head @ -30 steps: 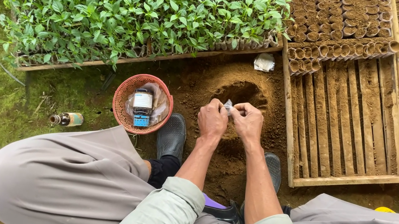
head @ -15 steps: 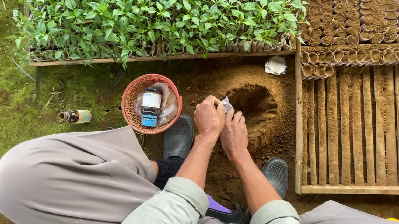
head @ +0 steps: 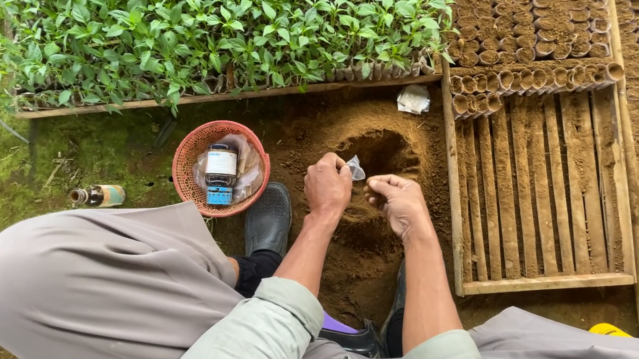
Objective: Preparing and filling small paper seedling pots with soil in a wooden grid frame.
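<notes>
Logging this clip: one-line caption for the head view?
Seated person's left hand pinches a small clear bag beside the right hand, over a soil pile.

soft even daylight, sharp focus

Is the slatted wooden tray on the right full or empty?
Mostly empty: the wooden tray shows bare slats, with small soil-filled pots only along its far end.

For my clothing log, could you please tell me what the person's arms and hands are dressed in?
Both hands are bare, with no gloves: left hand, right hand. The forearms are bare too. Pale grey-green sleeves are rolled up near the elbows, each ending in a folded cuff. No watch or rings are visible.
</notes>
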